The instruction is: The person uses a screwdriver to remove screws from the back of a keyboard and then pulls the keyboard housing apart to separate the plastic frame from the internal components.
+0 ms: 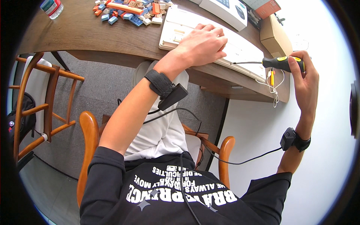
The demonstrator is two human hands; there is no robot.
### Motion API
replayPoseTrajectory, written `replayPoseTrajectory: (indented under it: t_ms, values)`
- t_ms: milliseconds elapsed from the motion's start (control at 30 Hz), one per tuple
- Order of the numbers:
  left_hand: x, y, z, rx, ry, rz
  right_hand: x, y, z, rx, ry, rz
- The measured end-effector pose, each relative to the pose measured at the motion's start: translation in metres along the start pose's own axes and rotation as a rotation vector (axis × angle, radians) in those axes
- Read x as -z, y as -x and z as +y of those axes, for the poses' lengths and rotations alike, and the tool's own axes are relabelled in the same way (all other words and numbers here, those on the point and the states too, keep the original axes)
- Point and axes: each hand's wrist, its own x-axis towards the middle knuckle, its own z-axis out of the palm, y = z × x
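A white keyboard (234, 45) lies along the near edge of the wooden desk, its keyless underside seemingly facing up. My left hand (202, 44) rests over its middle with curled fingers; whatever they may hold is hidden beneath them. Gripped by its handle in my right hand (305, 75) is a black and yellow screwdriver (279, 63). Its thin shaft points left, and the tip appears over the keyboard's near edge; whether it touches, I cannot tell.
Loose blue, white and orange keycaps (135, 19) are heaped at the back left, near a bottle (52, 8). Behind the keyboard stand a white box (228, 13) and a brown carton (275, 35). A white cable (275, 90) hangs over the desk's right edge.
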Motion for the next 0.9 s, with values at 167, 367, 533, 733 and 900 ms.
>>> replayPoseTrajectory:
  t_ms: [167, 367, 533, 733, 900]
  values:
    - [0.000, 0.000, 0.001, 0.002, 0.000, -0.006, -0.002, 0.001, -0.001, 0.011, 0.026, 0.008]
    - [0.001, 0.000, 0.002, 0.004, -0.002, -0.029, -0.007, 0.003, 0.004, -0.023, 0.019, 0.029]
    - [0.001, 0.000, 0.001, 0.005, -0.014, -0.015, -0.007, 0.002, 0.003, -0.001, 0.028, 0.022]
    - [0.001, -0.001, 0.002, 0.016, -0.002, -0.025, -0.002, 0.012, -0.013, 0.053, 0.077, -0.010]
    - [-0.001, 0.000, 0.001, 0.012, 0.000, -0.010, -0.003, 0.024, -0.026, 0.104, 0.158, -0.020]
